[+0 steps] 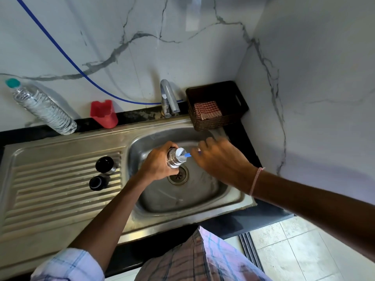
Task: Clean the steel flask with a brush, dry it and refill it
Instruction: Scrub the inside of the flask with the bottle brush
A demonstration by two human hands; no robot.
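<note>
Steel flask (176,159) held above the sink (203,192), just over the drain (178,175), tilted with the open mouth turned to the right. Gripped round the body by the left hand (157,163), fingers curled about the metal. Blue handle of the brush (187,155) sticking out of the mouth, the head hidden inside the flask. Far end of that handle pinched by the right hand (220,159), fingers bunched on it and slightly blurred. Pink thread band (256,180) round the right wrist. On the ribbed draining board (60,191) left of the basin, a larger black cap (105,164) farther back and a smaller black cap (97,183) nearer, close together but apart, both well apart from the flask. Behind the basin, a chrome tap (168,98) with the spout pointing toward the sink. Thin blue hose (60,51) running down across the marble wall (101,27) to the foot of the tap. On the dark surface (134,115) at the back, a red plastic cup (104,113) and, farther left, a clear plastic bottle (42,107) with a teal cap. In the back right corner, a brown woven basket (233,94) with a red-and-white checked cloth (207,110) folded inside. Along the lower edge, a checked shirt (203,258), the sleeve pushed up on the left arm.
</note>
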